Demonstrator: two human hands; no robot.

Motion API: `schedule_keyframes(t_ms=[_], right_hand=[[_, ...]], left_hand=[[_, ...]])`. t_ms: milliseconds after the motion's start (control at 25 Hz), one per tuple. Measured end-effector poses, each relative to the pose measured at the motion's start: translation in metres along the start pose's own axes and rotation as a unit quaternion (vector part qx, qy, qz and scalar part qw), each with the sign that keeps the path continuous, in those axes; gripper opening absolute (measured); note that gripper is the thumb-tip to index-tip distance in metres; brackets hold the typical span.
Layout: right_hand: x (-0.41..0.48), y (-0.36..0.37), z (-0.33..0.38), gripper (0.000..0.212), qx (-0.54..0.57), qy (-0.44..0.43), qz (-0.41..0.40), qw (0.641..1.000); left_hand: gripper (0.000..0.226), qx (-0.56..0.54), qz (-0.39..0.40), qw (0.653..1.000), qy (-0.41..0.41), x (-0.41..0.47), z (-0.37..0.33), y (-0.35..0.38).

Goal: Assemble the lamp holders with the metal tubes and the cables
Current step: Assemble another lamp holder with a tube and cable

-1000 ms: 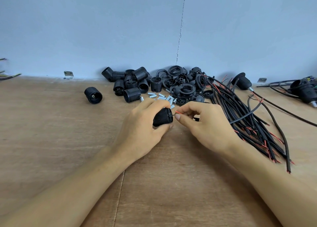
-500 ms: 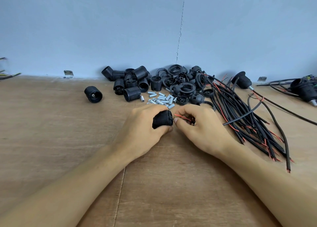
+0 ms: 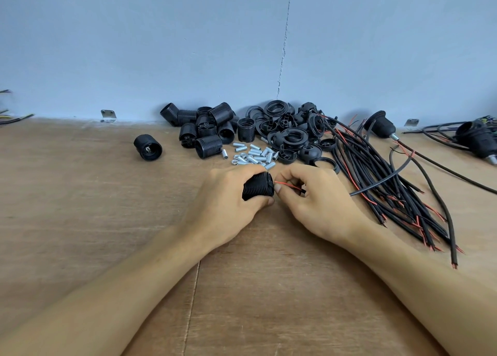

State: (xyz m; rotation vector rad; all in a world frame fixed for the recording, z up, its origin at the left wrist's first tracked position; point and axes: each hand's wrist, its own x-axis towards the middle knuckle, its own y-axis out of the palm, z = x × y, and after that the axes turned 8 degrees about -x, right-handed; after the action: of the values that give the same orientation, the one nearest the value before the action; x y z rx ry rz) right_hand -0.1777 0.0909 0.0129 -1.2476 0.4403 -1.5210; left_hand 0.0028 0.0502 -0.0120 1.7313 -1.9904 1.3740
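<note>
Plywood bench (image 3: pixel 80 221), blue wall (image 3: pixel 134 46): left fingers (image 3: pixel 240 170) grip a holder (image 3: pixel 258 187), right fingers (image 3: pixel 291 171) seemingly pinch red wire (image 3: pixel 287 185).

This is a small assembly workshop: a bare plywood bench (image 3: pixel 80 221) butts against a plain blue-grey wall (image 3: pixel 134 46), with metal brackets (image 3: pixel 108 114) at the joint. At the foot of that wall lie bulk parts in loose heaps: black lamp holder shells (image 3: pixel 209 130), short metal tubes (image 3: pixel 255 154) in front of them, and a sheaf of cables (image 3: pixel 371 167) farther right along the wall.
</note>
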Motion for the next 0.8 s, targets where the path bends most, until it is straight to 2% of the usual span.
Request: schedule_keyframes(t_ms=[120,280,800], right_hand=[[0.002,-0.004,0.001,0.031,0.041,0.019,0.0,0.999],[0.002,-0.01,-0.001,0.023,0.055,0.027,0.009,0.998],[0.003,-0.008,-0.001,0.044,0.083,0.025,0.032,0.996]], left_hand=[[0.028,-0.002,-0.003,1.0,-0.014,0.001,-0.001,0.002],[0.023,0.017,0.0,1.0,-0.003,0.005,-0.001,0.002],[0.035,-0.028,0.011,0.999,-0.029,0.003,-0.004,-0.001]])
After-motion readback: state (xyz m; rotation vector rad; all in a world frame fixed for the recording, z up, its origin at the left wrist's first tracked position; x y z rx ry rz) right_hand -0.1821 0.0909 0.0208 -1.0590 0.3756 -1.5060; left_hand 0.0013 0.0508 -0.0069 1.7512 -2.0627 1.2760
